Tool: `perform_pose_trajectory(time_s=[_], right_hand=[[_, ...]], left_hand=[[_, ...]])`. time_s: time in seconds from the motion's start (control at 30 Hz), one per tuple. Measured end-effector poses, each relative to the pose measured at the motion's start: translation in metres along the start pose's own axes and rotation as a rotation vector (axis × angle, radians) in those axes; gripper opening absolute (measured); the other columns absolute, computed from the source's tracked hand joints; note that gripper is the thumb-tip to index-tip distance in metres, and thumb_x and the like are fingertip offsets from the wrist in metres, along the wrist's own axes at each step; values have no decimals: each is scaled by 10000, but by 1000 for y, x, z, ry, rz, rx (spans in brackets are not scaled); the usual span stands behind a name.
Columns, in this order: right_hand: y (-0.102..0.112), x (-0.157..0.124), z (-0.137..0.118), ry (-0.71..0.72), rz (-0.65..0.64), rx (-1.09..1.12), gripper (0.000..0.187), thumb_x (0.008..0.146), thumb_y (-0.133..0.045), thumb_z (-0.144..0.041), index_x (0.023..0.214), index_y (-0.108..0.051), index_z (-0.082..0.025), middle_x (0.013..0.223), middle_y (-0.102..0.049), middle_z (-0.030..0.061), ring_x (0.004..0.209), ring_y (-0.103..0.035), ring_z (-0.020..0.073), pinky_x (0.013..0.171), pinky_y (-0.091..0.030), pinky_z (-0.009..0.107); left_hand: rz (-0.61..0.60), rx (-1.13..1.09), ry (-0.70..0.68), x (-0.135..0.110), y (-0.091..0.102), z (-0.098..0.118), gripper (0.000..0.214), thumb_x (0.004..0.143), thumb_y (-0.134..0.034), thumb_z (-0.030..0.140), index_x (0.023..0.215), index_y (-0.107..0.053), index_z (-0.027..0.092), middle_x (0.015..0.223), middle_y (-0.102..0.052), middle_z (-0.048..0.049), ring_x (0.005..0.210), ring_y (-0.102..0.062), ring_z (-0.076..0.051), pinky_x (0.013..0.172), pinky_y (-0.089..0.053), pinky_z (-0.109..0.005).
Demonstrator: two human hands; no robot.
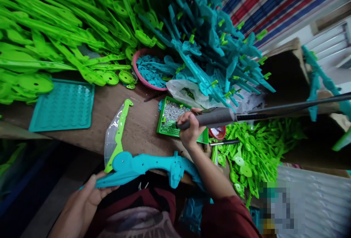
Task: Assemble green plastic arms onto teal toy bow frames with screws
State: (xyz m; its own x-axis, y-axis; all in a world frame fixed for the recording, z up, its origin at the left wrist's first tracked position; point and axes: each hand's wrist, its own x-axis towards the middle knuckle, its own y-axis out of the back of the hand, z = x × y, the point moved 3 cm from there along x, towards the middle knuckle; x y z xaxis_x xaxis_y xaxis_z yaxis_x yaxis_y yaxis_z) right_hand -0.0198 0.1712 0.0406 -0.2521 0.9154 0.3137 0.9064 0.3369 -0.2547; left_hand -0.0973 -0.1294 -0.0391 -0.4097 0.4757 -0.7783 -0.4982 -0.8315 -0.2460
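Observation:
My left hand (85,199) grips one end of a long blue plastic toy part (153,162), with the thumb on top and the fingers beneath. This part lies level in front of my body, its far end passing behind my right forearm. Touching its left portion is a curved bright green piece (119,135) with a clear plastic panel (111,139). My right hand (190,130) is wrapped round a grey corded electric screwdriver (216,117). The tool's front end points left over a green tray (159,125) of small silver screws (174,110); its tip is not distinct.
Heaps of green plastic parts (55,18) and blue parts (208,48) cover the back. A pink basin (135,64) holds small blue pieces. A teal tray (64,106) lies left. More green parts (255,146), a slim metal-shafted tool (225,142) and a cardboard box (287,62) are right.

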Motion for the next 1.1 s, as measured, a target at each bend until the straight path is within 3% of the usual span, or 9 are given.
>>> perform_pose_trajectory(time_s=[0.1, 0.3, 0.5, 0.6, 0.73, 0.8, 0.87, 1.0, 1.1], right_hand=[[-1, -1, 0, -7, -6, 3, 250, 804, -642, -312, 986, -492, -232, 520, -502, -121, 420, -486, 102, 485, -436, 252], [1, -1, 3, -35, 43, -48, 359, 774, -695, -402, 1005, -484, -226, 537, -494, -126, 430, -486, 100, 509, -446, 268], [-18, -13, -44, 58, 63, 6, 225, 771, -632, -321, 958, -543, -231, 527, -484, -115, 418, -465, 101, 508, -446, 270], [-39, -38, -79, 99, -40, 62, 205, 778, -584, -292, 978, -580, -251, 518, -490, -102, 391, -443, 111, 461, -421, 265], [-62, -76, -111, 122, -289, 125, 255, 827, -566, -301, 1079, -603, -281, 553, -535, -83, 389, -487, 126, 433, -445, 278], [-69, -89, -120, 115, -346, 136, 261, 847, -569, -314, 1104, -607, -293, 565, -538, -82, 392, -496, 125, 430, -459, 279], [-72, -98, -126, 99, -344, 153, 254, 859, -564, -321, 1107, -609, -294, 562, -521, -84, 388, -478, 119, 428, -461, 272], [-77, -113, -136, 74, -324, 206, 238, 871, -542, -325, 1094, -612, -283, 563, -497, -84, 390, -448, 106, 434, -461, 257], [-76, -124, -146, 82, -322, 224, 231, 876, -542, -322, 1092, -612, -278, 568, -496, -82, 402, -455, 105, 445, -472, 256]], left_hand=[[-28, -140, 69, 3, 3, -3, 712, 609, -753, 789, 1016, -765, 205, 1074, -783, -75, 1149, -668, -350, 945, -604, -389], [-1, -115, -77, 5, 3, 2, 659, 559, -821, 741, 877, -773, 166, 982, -795, -79, 1048, -710, -354, 879, -640, -422], [-74, -112, -154, 9, -1, 2, 591, 639, -784, 729, 874, -775, 187, 984, -792, -81, 1017, -726, -335, 870, -645, -428], [-126, -108, -195, 8, 1, 2, 575, 724, -747, 695, 959, -765, 171, 1049, -777, -98, 1031, -717, -313, 886, -631, -425], [-81, 101, -210, -6, 21, -1, 617, 687, -736, 734, 951, -757, 176, 914, -767, -97, 865, -727, -280, 681, -620, -339], [-46, 276, -307, -19, 31, 0, 542, 659, -744, 731, 787, -743, 205, 727, -722, -58, 704, -695, -238, 613, -572, -288], [-33, 414, -482, -36, 33, 5, 435, 706, -736, 668, 701, -716, 234, 680, -688, -34, 637, -653, -202, 616, -543, -263], [-85, 505, -836, -66, 10, 23, 220, 837, -697, 451, 922, -743, 253, 905, -721, -38, 736, -670, -179, 709, -547, -256], [-190, 463, -951, -73, -18, 37, 272, 862, -699, 378, 1093, -724, 236, 970, -731, -46, 745, -683, -167, 769, -559, -277]])
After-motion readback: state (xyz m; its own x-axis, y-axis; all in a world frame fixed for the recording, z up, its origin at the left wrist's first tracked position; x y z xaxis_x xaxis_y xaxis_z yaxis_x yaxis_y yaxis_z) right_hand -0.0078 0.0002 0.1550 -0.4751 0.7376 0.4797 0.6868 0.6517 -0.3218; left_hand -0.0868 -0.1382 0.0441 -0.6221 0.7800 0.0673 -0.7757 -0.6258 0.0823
